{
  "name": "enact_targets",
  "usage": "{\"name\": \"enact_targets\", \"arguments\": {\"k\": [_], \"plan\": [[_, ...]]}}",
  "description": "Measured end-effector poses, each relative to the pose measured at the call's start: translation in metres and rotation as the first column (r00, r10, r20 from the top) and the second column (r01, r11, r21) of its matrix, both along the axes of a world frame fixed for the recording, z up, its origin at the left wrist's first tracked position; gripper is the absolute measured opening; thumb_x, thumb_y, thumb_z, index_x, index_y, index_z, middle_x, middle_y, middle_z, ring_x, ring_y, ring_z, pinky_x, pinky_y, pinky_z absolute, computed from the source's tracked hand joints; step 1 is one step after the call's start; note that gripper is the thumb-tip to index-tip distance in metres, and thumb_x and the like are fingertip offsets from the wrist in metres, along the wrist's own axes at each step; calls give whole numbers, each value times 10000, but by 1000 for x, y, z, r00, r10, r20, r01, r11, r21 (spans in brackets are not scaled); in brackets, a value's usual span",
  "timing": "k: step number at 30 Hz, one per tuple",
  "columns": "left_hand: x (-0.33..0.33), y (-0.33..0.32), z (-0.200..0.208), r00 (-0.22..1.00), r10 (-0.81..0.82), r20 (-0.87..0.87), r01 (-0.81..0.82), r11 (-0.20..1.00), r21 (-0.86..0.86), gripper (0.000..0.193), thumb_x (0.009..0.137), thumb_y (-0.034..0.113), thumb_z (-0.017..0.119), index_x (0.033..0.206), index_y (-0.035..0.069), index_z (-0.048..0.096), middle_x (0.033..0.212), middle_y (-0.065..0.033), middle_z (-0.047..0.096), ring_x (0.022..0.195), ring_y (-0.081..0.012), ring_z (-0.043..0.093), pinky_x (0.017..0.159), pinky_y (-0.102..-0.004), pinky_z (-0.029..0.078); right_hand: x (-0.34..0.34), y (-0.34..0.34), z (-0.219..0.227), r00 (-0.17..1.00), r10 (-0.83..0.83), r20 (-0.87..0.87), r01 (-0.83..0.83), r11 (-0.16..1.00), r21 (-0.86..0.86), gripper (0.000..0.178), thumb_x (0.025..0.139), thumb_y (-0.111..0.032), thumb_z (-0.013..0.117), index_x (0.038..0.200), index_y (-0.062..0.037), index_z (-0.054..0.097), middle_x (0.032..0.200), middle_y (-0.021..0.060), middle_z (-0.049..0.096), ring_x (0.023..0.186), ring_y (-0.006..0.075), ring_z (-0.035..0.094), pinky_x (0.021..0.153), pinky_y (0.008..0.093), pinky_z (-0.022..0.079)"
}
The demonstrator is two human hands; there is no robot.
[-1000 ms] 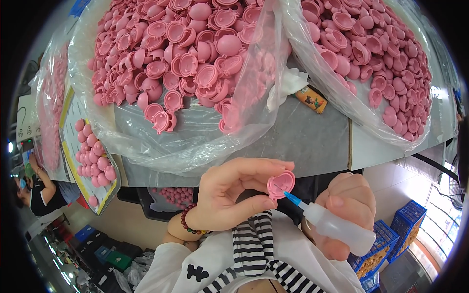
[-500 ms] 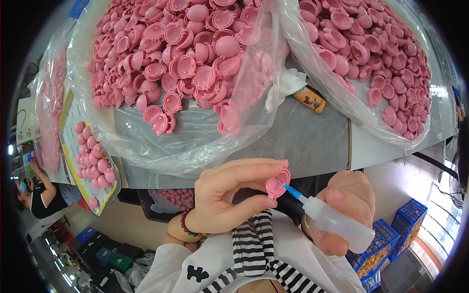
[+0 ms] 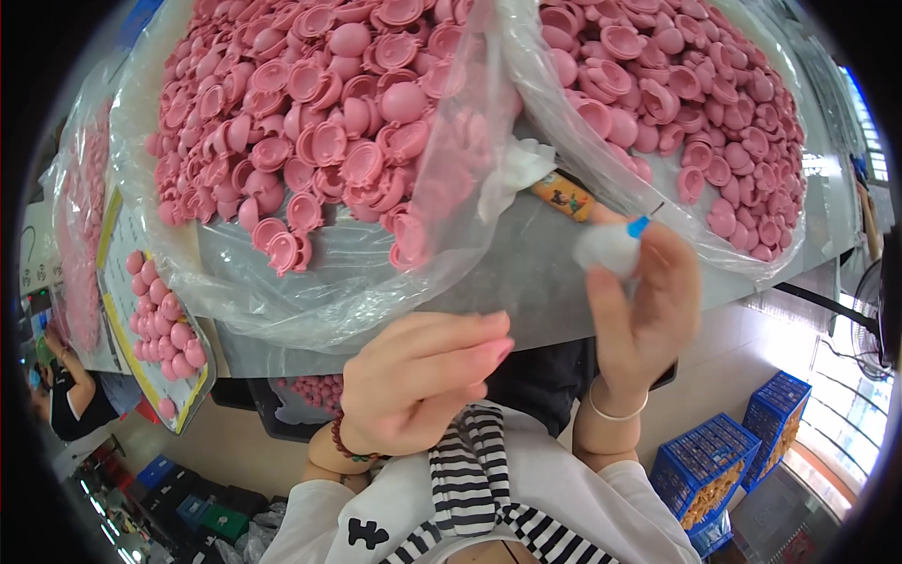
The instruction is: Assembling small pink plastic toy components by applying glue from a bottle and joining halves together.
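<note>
Above the table's front edge, my left hand [image 3: 418,376] is closed, with a bit of a pink shell [image 3: 501,351] showing at its fingertips. The fingers hide most of that piece. Farther forward and to the right, my right hand [image 3: 648,301] grips a white squeeze bottle [image 3: 606,248] with a blue tip and a thin needle. It is held over the grey table near a small orange patterned packet [image 3: 564,195]; the bottle is slightly blurred. Beyond my hands, a large heap of pink round shells [image 3: 324,141] lies on clear plastic sheeting.
A second heap of pink shells [image 3: 700,122] is at the right in clear plastic [image 3: 564,113]. White tissue [image 3: 515,174] lies beside the packet. At left, a tray [image 3: 117,310] holds closed pink balls [image 3: 164,320]. Blue crates [image 3: 700,470] stand at lower right. A person [image 3: 80,385] sits far left.
My right hand has lifted the bottle away from the pink shell, forward over the table. My left hand has moved slightly left, its fingers closing over the shell. The view has shifted a little.
</note>
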State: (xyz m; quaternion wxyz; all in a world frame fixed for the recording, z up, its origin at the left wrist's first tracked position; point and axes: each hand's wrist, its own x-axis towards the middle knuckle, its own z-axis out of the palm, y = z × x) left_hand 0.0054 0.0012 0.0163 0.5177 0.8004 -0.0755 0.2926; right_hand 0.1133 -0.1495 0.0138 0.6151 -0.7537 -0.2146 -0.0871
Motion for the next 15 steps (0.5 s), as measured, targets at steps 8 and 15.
{"name": "enact_targets", "arguments": {"k": [8, 15], "plan": [[-3, -7, -15, 712, -641, 287, 274, -122, -954, 424, 824, 52, 530, 1219, -36, 402, 1126, -247, 508, 917, -222, 574, 817, -328, 460, 22, -6, 19, 968, -103, 228, 171, 937, -304, 386, 641, -38, 678, 1002, -40, 541, 950, 60, 584, 761, 148, 539, 629, 251, 409], [1, -13, -23, 623, -663, 416, 257, -329, -909, 457, 833, 33, 498, 1263, -19, 351, 1174, -232, 474, 838, -201, 576, 756, -316, 472, 85, -42, 18, 959, -220, 181, 285, 706, -649, 239, 682, -39, 654, 908, -2, 585, 741, 11, 558, 572, 85, 428, 550, 226, 374]]}}
